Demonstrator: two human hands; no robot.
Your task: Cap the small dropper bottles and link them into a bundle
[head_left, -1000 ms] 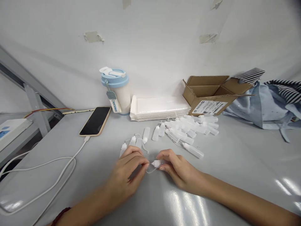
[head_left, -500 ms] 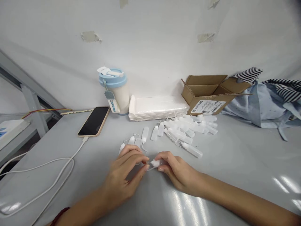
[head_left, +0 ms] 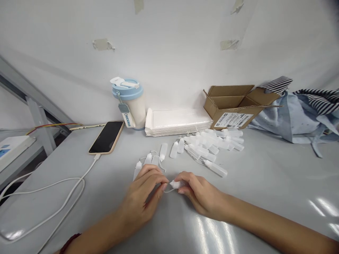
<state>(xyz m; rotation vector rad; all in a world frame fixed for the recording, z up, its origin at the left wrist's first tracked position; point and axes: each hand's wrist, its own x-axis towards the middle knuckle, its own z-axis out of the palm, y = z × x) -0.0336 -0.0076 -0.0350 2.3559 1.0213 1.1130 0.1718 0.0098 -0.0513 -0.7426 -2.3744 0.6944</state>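
Observation:
My right hand [head_left: 196,190] grips a small translucent dropper bottle [head_left: 176,184] on its side, its white pointed nozzle turned left. Thumb and fingertips of my left hand [head_left: 145,190] are pinched together just left of that nozzle; what they hold, if anything, is too small to make out. A thin white cord [head_left: 169,191] runs from the bottle's neck toward the left thumb. Beyond my left hand lie several similar bottles [head_left: 163,151], partly covered by its fingers. A larger pile of dropper bottles [head_left: 202,150] rests farther back to the right.
Against the wall stand a blue-lidded cup [head_left: 132,106], a stack of white padded envelopes [head_left: 180,121] and an open cardboard box [head_left: 233,113]. A phone [head_left: 107,137] with a white charging cable [head_left: 76,183] lies left. A light blue cloth bag [head_left: 286,120] sits far right.
My left fingertips have closed into a tighter pinch beside the nozzle. My right hand and its bottle stay almost where they were; the view has shifted slightly.

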